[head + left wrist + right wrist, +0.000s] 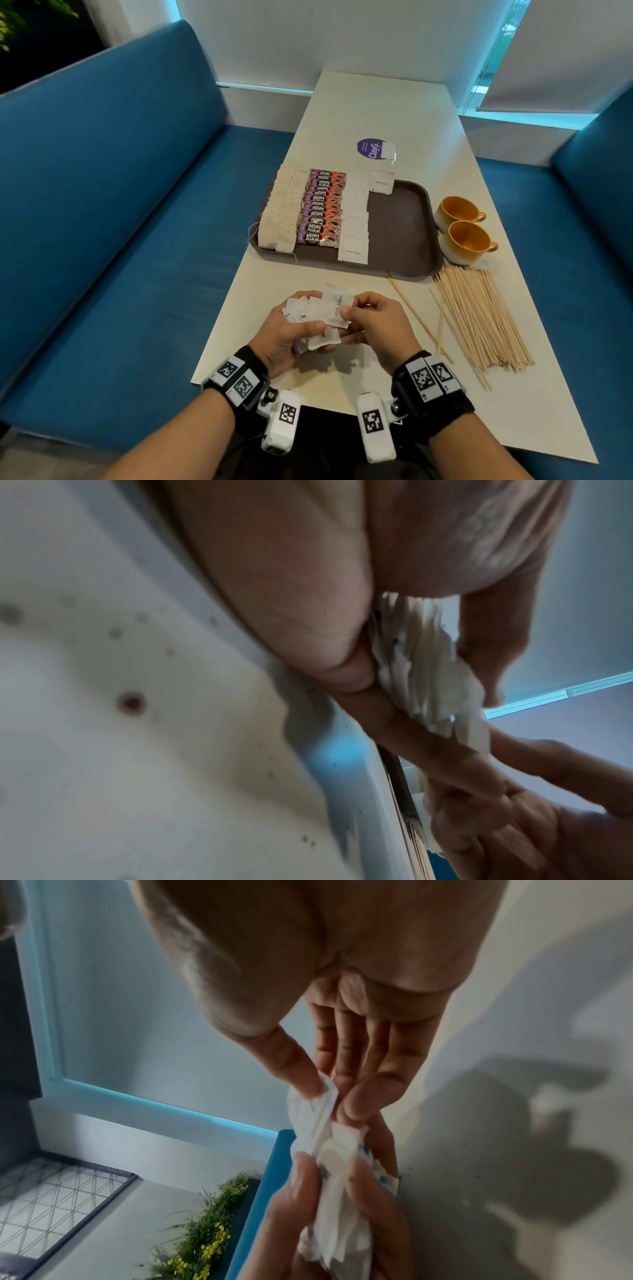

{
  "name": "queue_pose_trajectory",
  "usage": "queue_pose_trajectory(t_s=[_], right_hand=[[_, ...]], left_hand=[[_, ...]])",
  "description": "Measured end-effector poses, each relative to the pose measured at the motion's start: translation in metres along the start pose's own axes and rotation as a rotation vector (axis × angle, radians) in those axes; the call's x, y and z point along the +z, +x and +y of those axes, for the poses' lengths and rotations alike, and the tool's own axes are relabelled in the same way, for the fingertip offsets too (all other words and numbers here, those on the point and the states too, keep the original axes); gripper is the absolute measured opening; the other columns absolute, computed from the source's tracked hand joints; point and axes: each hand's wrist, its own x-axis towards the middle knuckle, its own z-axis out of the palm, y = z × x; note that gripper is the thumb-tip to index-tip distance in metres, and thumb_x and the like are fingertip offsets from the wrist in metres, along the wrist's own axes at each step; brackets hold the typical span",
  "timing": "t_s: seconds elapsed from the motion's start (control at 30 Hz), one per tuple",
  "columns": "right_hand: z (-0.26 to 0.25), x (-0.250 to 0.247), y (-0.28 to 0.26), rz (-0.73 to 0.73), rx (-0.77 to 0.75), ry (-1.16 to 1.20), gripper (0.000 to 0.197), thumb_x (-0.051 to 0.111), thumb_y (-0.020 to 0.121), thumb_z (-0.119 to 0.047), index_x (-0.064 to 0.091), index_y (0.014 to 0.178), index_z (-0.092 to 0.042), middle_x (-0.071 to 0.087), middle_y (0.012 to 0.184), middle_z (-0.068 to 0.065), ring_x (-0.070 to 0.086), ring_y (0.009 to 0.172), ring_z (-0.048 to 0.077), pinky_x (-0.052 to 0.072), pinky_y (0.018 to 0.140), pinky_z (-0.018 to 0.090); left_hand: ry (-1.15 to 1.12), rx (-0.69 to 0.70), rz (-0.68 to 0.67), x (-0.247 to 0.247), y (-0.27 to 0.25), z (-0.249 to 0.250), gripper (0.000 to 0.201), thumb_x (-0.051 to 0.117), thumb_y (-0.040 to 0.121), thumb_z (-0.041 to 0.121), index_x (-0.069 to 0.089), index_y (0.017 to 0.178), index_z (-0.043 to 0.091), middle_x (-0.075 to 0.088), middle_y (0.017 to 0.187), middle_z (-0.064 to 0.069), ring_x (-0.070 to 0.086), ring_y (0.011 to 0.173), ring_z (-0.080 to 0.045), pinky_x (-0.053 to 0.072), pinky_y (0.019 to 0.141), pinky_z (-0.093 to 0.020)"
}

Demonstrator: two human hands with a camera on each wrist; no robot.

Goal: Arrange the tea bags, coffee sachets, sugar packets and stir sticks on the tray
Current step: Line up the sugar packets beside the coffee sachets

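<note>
A brown tray holds rows of beige tea bags, red coffee sachets and white sugar packets. Near the table's front edge my left hand grips a fanned bundle of sugar packets, also visible in the left wrist view. My right hand pinches one packet at the bundle's right side, thumb and forefinger closed on its edge. Wooden stir sticks lie loose on the table to the right of my hands.
Two yellow cups stand right of the tray. A purple sticker with a packet on it lies behind the tray. The white table has blue sofa seats on both sides.
</note>
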Motion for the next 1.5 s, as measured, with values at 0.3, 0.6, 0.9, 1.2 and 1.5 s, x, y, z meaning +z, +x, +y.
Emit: queue_pose_trajectory(t_s=[0.3, 0.6, 0.9, 1.2, 1.5], right_hand=[[-0.006, -0.003, 0.001, 0.146, -0.464, -0.487, 0.019, 0.074, 0.085, -0.002, 0.07, 0.083, -0.02, 0.068, 0.08, -0.005, 0.066, 0.074, 0.01, 0.056, 0.07, 0.021], [0.011, 0.003, -0.003, -0.117, -0.53, -0.767, 0.026, 0.072, 0.085, -0.01, 0.079, 0.093, -0.034, 0.058, 0.092, -0.013, 0.056, 0.084, 0.003, 0.042, 0.07, 0.011], [0.008, -0.009, 0.007, -0.07, -0.243, -0.237, 0.025, 0.077, 0.08, 0.006, 0.062, 0.089, -0.013, 0.07, 0.093, 0.01, 0.07, 0.08, 0.033, 0.062, 0.078, 0.052], [0.006, -0.021, 0.011, -0.115, -0.141, -0.133, 0.05, 0.086, 0.072, 0.006, 0.069, 0.113, -0.017, 0.071, 0.076, 0.012, 0.064, 0.065, 0.019, 0.054, 0.065, 0.029], [0.001, -0.019, 0.017, -0.116, -0.139, -0.309, 0.005, 0.08, 0.087, -0.016, 0.08, 0.092, -0.014, 0.076, 0.082, 0.011, 0.063, 0.066, 0.021, 0.056, 0.061, 0.032]], left_hand=[[0.012, -0.041, 0.079, 0.001, 0.001, 0.001, 0.055, 0.073, 0.076, 0.0, 0.058, 0.128, 0.008, 0.067, 0.111, -0.025, 0.071, 0.093, -0.045, 0.063, 0.062, -0.045], [-0.033, -0.009, 0.061, 0.001, -0.001, 0.003, 0.06, 0.077, 0.077, 0.009, 0.056, 0.133, 0.007, 0.068, 0.108, -0.022, 0.068, 0.092, -0.036, 0.062, 0.067, -0.041], [-0.035, 0.0, 0.021, -0.005, 0.004, 0.0, 0.06, 0.073, 0.076, -0.007, 0.055, 0.132, 0.006, 0.065, 0.115, -0.026, 0.068, 0.095, -0.042, 0.063, 0.064, -0.044], [-0.01, 0.008, -0.005, -0.007, 0.005, -0.002, 0.057, 0.072, 0.079, -0.009, 0.056, 0.13, 0.011, 0.064, 0.12, -0.027, 0.067, 0.1, -0.044, 0.063, 0.065, -0.045], [-0.012, -0.004, 0.023, -0.004, 0.004, 0.001, 0.061, 0.081, 0.074, -0.004, 0.058, 0.128, 0.012, 0.062, 0.121, -0.025, 0.068, 0.101, -0.044, 0.063, 0.065, -0.046]])
